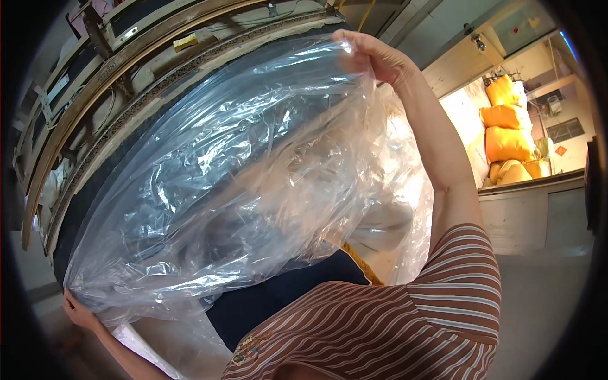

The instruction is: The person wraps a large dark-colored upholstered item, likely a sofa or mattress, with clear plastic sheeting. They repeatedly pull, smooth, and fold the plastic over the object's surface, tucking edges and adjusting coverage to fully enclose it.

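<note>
A large sheet of clear plastic film (209, 171), wrinkled and shiny, is stretched between my hands over a dark surface (73, 244). My left hand (78, 309) is low at the far left, its fingers closed on a gathered corner of the film. Up at the top right, my right hand (380, 58) grips the film's opposite edge with the arm extended; its fingertips are slightly blurred. Loose film hangs down in front of my body. Most of the dark surface shows only through the plastic.
Along the far side runs a long machine frame with a curved-looking rail (95, 136). A small yellow block (185, 42) lies on it. To the right, beyond a wall opening with a ledge (538, 185), stuffed yellow sacks (508, 144) are piled in a lit room.
</note>
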The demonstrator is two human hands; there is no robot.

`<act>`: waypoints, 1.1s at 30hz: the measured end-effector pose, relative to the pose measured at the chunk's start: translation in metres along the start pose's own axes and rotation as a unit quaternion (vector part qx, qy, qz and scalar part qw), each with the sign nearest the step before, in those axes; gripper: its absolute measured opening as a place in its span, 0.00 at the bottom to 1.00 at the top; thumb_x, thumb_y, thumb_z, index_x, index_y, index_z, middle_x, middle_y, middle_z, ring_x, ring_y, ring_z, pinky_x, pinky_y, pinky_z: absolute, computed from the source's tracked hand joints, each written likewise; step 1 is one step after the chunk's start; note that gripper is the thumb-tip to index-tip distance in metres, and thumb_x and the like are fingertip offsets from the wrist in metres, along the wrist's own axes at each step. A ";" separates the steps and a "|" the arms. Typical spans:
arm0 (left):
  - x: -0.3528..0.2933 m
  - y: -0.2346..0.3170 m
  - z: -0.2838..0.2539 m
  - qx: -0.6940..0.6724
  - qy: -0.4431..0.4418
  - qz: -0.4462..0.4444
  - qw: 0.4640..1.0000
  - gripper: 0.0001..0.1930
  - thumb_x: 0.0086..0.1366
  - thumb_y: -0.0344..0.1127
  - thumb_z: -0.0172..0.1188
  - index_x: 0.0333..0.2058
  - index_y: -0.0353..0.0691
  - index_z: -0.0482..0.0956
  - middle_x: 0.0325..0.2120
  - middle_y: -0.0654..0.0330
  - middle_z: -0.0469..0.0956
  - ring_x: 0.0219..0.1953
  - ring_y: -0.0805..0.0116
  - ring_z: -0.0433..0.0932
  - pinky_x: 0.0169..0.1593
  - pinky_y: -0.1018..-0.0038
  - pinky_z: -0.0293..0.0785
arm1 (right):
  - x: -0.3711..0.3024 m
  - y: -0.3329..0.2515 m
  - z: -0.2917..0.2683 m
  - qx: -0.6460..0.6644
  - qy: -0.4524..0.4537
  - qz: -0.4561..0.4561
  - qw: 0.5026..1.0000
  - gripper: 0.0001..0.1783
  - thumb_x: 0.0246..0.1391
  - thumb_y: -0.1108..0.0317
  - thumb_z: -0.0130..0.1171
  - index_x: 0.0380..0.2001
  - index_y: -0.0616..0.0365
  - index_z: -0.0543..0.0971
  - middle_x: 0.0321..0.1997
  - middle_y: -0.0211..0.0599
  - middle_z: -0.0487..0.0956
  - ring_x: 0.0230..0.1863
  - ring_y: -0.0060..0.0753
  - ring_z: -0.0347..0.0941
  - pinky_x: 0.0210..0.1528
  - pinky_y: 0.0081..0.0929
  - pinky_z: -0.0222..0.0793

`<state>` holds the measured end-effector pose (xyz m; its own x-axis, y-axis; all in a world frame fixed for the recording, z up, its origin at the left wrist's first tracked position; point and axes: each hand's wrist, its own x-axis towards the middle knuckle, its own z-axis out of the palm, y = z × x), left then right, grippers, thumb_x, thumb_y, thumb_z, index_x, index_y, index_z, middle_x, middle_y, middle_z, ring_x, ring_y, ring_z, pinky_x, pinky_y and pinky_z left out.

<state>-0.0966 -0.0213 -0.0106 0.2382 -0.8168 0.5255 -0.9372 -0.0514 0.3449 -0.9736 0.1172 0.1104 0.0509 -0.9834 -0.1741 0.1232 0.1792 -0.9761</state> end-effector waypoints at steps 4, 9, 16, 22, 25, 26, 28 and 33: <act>-0.003 0.007 -0.006 -0.012 0.004 -0.006 1.000 0.18 0.67 0.45 0.51 0.45 0.39 0.79 0.41 0.58 0.79 0.45 0.64 0.75 0.50 0.74 0.66 | 0.016 0.000 -0.005 -0.055 0.042 -0.011 0.998 0.15 0.49 0.62 0.63 0.39 0.53 0.74 0.24 0.16 0.66 0.22 0.10 0.59 0.23 0.11 0.55; -0.007 0.022 -0.010 -0.031 0.008 -0.015 0.999 0.17 0.66 0.43 0.52 0.45 0.38 0.79 0.40 0.57 0.78 0.44 0.67 0.75 0.50 0.75 0.66 | 0.069 0.048 -0.008 -0.449 0.171 -0.207 0.852 0.07 0.49 0.72 0.60 0.33 0.59 0.75 0.27 0.21 0.74 0.27 0.15 0.68 0.32 0.17 0.66; 0.004 -0.052 -0.083 -0.186 0.031 -0.091 0.978 0.17 0.66 0.40 0.54 0.47 0.33 0.77 0.45 0.61 0.77 0.46 0.71 0.73 0.52 0.77 0.65 | 0.106 0.072 0.031 -0.452 0.294 -0.284 0.793 0.09 0.43 0.69 0.62 0.29 0.55 0.75 0.25 0.34 0.78 0.29 0.35 0.75 0.33 0.30 0.68; -0.053 -0.042 -0.174 -0.153 -0.048 -0.140 0.977 0.18 0.68 0.42 0.51 0.49 0.34 0.74 0.44 0.63 0.74 0.46 0.73 0.70 0.51 0.79 0.64 | 0.105 0.068 0.036 -0.481 0.270 -0.230 0.802 0.12 0.42 0.65 0.64 0.31 0.54 0.76 0.23 0.33 0.75 0.28 0.36 0.73 0.33 0.30 0.67; -0.083 -0.050 -0.197 -0.214 -0.110 -0.180 0.954 0.17 0.68 0.42 0.51 0.47 0.35 0.74 0.41 0.64 0.74 0.42 0.76 0.69 0.48 0.80 0.64 | 0.111 0.070 0.025 -0.469 0.243 -0.204 0.824 0.16 0.41 0.62 0.66 0.35 0.53 0.77 0.24 0.33 0.73 0.28 0.34 0.71 0.34 0.29 0.66; -0.092 -0.053 -0.196 -0.244 -0.135 -0.197 0.940 0.16 0.68 0.42 0.51 0.47 0.36 0.75 0.40 0.64 0.74 0.41 0.76 0.69 0.47 0.81 0.64 | 0.113 0.072 0.018 -0.461 0.233 -0.197 0.834 0.18 0.40 0.61 0.67 0.37 0.52 0.77 0.25 0.33 0.73 0.29 0.33 0.71 0.34 0.28 0.66; -0.111 -0.058 -0.184 -0.316 -0.093 -0.242 0.913 0.17 0.66 0.43 0.54 0.47 0.39 0.73 0.42 0.66 0.73 0.42 0.77 0.69 0.45 0.81 0.64 | 0.116 0.068 0.016 -0.473 0.177 -0.164 0.847 0.18 0.40 0.60 0.68 0.35 0.55 0.79 0.26 0.31 0.74 0.30 0.27 0.71 0.36 0.26 0.66; -0.088 -0.062 -0.135 -0.398 -0.001 -0.276 0.875 0.21 0.67 0.45 0.51 0.53 0.40 0.67 0.50 0.61 0.68 0.50 0.69 0.68 0.53 0.74 0.64 | 0.119 0.047 -0.003 -0.427 0.128 -0.225 0.867 0.12 0.49 0.61 0.61 0.30 0.59 0.79 0.25 0.29 0.78 0.29 0.21 0.71 0.35 0.23 0.67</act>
<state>-0.0255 0.1311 0.0264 0.5970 -0.7951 0.1064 -0.2046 -0.0227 0.9786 -0.9649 0.0081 0.0434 -0.0462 -0.9419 0.3327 -0.7099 -0.2033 -0.6743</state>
